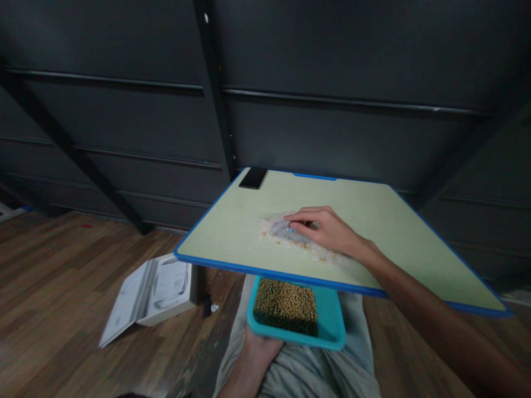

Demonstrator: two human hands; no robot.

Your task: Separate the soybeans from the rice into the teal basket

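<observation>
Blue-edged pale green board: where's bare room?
Free: right side of the pale green board, between right forearm and blue edging; left part, between white scattered grains and edging. Crowded: middle, with round yellowish beans and right hand over a grey flat piece; far-left corner, flat black phone.

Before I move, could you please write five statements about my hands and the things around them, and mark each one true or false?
1. The right hand is at the scattered pale grains on the table. True.
2. The turquoise tray stands on the table. False: the turquoise tray is lower, just below the table's near edge.
3. The white box on the floor is open. True.
4. The black phone lies at the table's near right corner. False: the black phone lies at the far left corner.
5. The left hand is on the tabletop. False: the left hand is below, at the tray's near side, partly hidden by it.
</observation>
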